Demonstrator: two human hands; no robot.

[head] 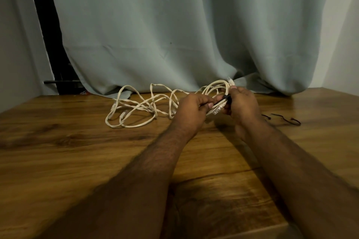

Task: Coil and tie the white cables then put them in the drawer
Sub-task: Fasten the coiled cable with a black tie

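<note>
Wood table (77,141), curtain behind: both hands grip a coil (215,88) above it, left hand (194,108) pinching a black tie (226,97), right hand (242,105) clamping loops; slack grip risks the coil springing open into the loose cables (139,106).

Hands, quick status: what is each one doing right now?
Left hand: closed, pinching the black tie at the coiled white cable.
Right hand: closed, gripping the same coiled white cable at the tie.
</note>
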